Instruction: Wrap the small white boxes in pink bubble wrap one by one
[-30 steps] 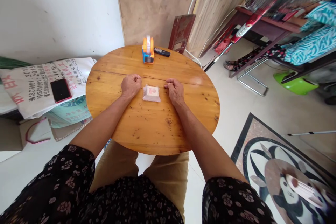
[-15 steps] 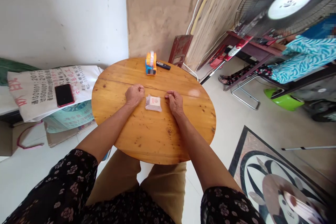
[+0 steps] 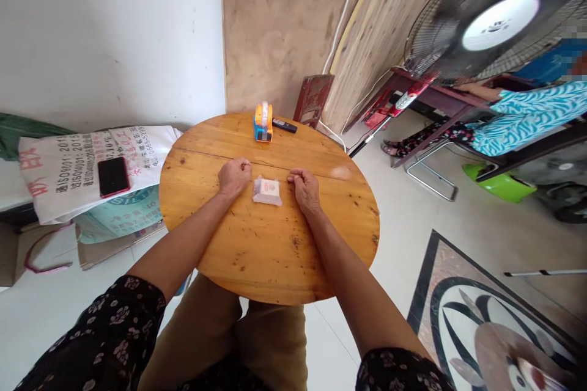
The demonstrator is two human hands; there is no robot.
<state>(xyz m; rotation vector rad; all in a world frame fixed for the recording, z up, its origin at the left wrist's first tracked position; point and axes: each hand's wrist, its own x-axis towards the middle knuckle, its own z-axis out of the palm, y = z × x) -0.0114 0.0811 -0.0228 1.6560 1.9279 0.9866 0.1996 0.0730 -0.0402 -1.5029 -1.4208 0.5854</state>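
**2 closed hands flank a small wrapped packet on a round table**

The person's shoulders and lap are cut off at the near edge of the view, and only the floral sleeves and tan trousers show. The print on the packet (image 3: 266, 190) is too small to read; a reddish round mark on a pale, whitish wrapper is all that can be made out. Whether the wrapper is sealed cannot be told.

The packet lies flat near the middle of the round wooden table (image 3: 257, 256), roughly square and slightly crumpled at its edges. The left hand (image 3: 233, 176) rests on the tabletop just to the left of it, fingers curled together into a loose fist, holding nothing visible. The right hand (image 3: 305, 186) rests just to the right of it, fingers curled in with the thumb against them. Neither hand clearly touches the packet.

At the far side of the table stand an orange tape dispenser (image 3: 263, 122) and, just to its right, a dark remote control (image 3: 285, 126). Off to the left, a black phone (image 3: 113, 176) lies on printed sacks (image 3: 68, 165). At far right a standing fan (image 3: 495, 18) is partly cut off by the top edge, and another person in a turquoise patterned garment (image 3: 527, 116) sits behind it.
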